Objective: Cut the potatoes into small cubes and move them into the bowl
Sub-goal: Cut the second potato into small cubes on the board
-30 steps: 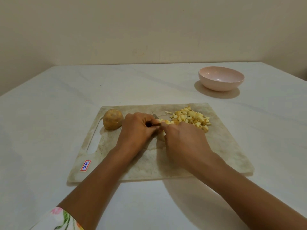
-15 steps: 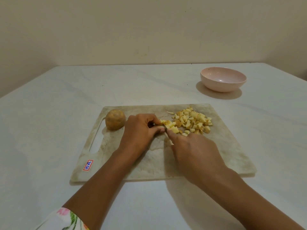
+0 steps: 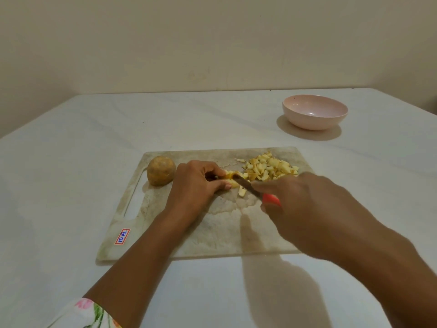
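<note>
On the cutting board, left hand pinching potato strips, right hand gripping red-handled knife, cubes piled behind, pink bowl well apart

Open counter lies between the board and the bowl near the far right corner. On the board, a whole potato blocks the left end, cubes fill the far right, and between them sit the left hand on a potato piece and the right hand with the knife.
</note>
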